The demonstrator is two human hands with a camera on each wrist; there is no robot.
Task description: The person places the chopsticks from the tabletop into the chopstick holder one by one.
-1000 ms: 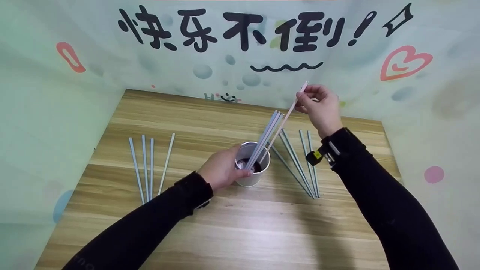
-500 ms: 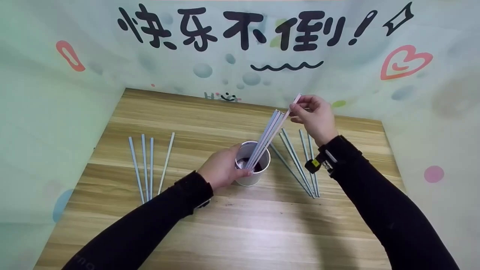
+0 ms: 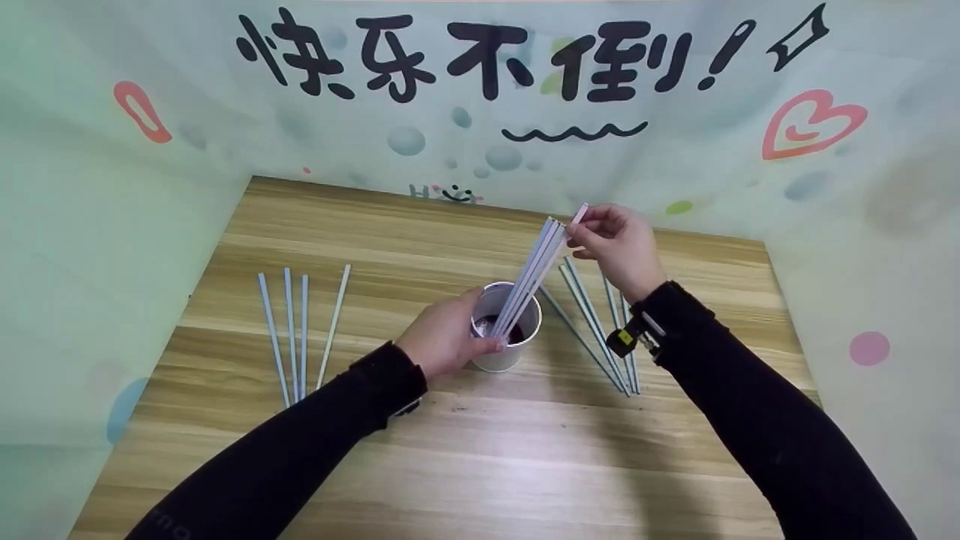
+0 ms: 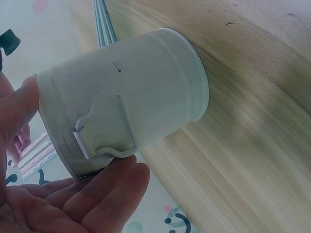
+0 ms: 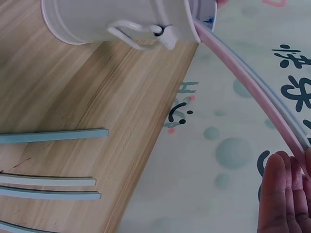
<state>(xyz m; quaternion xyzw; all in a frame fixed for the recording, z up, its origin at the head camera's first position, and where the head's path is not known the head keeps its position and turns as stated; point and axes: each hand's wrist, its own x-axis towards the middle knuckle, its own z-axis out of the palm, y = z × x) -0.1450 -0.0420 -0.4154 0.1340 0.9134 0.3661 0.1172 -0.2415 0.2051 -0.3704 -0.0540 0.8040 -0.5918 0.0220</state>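
Here left hand (image 3: 442, 339) grips cup (image 3: 504, 330); right hand (image 3: 616, 244) pinches pink stick (image 5: 252, 87), lower end hidden, probably inside.

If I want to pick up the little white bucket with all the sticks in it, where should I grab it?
Probably round the white bucket's plain side wall, from the left, as the left hand does now. The sticks lean out to the right and fill the mouth, and its small handle lies flat against the wall.

The sticks' (image 3: 529, 279) lower ends are hidden inside the white cup (image 3: 507, 352), perhaps in something dark.
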